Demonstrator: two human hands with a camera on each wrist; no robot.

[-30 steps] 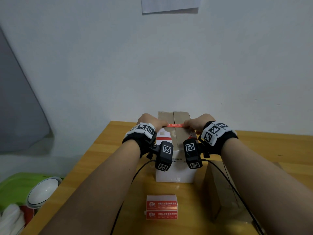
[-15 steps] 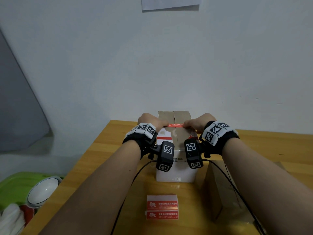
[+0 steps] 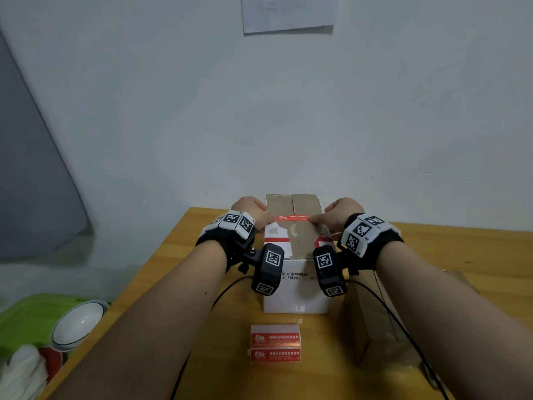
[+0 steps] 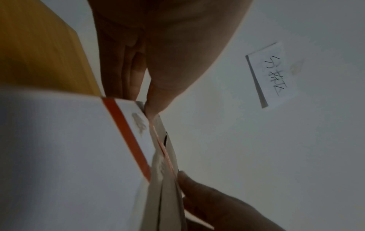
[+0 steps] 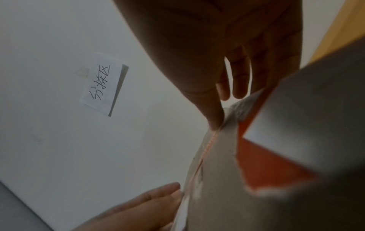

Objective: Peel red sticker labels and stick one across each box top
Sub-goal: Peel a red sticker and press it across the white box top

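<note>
Red sticker (image 3: 292,218) across one box (image 3: 297,295), each end pinched by one hand's grip.

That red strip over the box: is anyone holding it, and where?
Yes. The left hand pinches the red sticker's left end and the right hand its right end.

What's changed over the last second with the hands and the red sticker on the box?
Nothing has visibly moved. The left hand and right hand still pinch the ends of the red sticker across the top of the white box. The sticker sheets on the table lie as before.
</note>
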